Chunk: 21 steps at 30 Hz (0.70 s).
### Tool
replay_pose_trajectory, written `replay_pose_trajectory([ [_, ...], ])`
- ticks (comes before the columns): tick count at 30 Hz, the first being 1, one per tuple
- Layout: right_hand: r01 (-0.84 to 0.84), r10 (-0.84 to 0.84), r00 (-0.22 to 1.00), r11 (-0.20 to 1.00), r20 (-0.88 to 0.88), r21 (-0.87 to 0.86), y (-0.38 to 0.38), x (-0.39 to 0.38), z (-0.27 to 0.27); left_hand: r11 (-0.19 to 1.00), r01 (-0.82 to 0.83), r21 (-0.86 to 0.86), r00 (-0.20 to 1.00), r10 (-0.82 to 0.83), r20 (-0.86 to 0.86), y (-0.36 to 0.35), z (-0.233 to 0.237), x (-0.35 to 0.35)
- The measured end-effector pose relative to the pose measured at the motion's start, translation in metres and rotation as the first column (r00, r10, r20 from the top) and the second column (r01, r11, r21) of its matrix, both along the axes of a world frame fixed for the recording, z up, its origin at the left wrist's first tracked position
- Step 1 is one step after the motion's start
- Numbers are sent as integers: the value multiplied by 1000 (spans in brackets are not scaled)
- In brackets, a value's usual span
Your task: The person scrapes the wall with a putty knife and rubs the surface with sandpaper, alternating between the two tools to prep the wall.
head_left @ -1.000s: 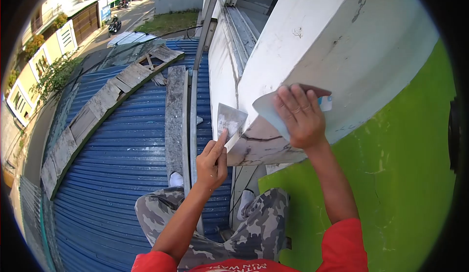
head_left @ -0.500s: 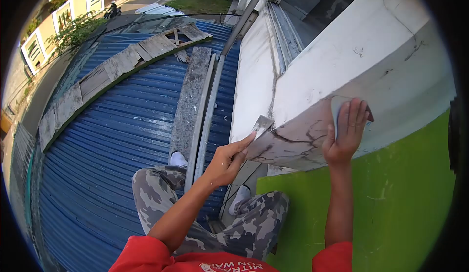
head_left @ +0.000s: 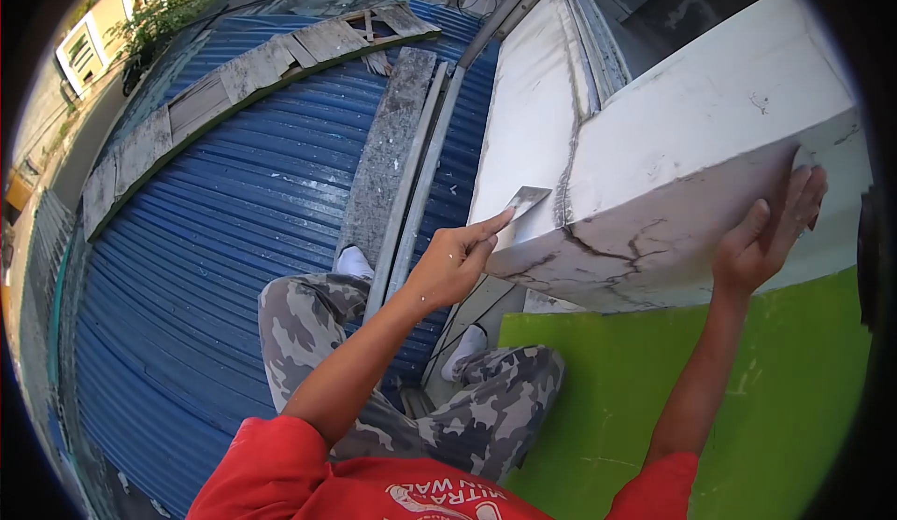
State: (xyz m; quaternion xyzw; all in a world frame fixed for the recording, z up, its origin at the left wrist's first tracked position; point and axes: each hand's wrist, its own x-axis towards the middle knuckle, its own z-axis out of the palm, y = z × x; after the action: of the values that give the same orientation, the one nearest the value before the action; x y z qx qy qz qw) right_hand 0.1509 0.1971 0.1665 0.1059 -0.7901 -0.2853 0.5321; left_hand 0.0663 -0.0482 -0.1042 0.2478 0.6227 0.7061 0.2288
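My left hand (head_left: 456, 263) grips a putty knife (head_left: 531, 200), its metal blade raised near the cracked corner of the white wall (head_left: 654, 142). Against the wall's shaded side face, my right hand (head_left: 768, 232) presses a folded piece of sandpaper (head_left: 802, 158); most of the piece is hidden behind the fingers. Dark branching cracks (head_left: 607, 254) run across that face between my two hands. A rough vertical crack line (head_left: 566, 179) climbs from the corner along the white surface.
Below me lies a blue corrugated roof (head_left: 252, 212) with a weathered plank (head_left: 388, 156) and a metal rail (head_left: 422, 174) along it. A green panel (head_left: 598, 408) stands under the wall. A window frame (head_left: 598, 48) opens above. A curved board (head_left: 234, 90) crosses the roof.
My right hand has slid the sandpaper to the right along the wall face, away from the cracks. The putty knife stays in my left hand near the corner. The view has shifted.
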Motion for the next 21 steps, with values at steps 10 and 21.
replay_pose_trajectory([
  [10, 57, -181, 826, 969, 534, 240, -3, 32, -200, 998, 47, 47, 998, -48, 32, -1, -2, 1],
  [21, 35, -33, 835, 999, 550, 7, -44, 23, -271, 999, 40, 17, 995, -42, 88, -6, 7, 1],
])
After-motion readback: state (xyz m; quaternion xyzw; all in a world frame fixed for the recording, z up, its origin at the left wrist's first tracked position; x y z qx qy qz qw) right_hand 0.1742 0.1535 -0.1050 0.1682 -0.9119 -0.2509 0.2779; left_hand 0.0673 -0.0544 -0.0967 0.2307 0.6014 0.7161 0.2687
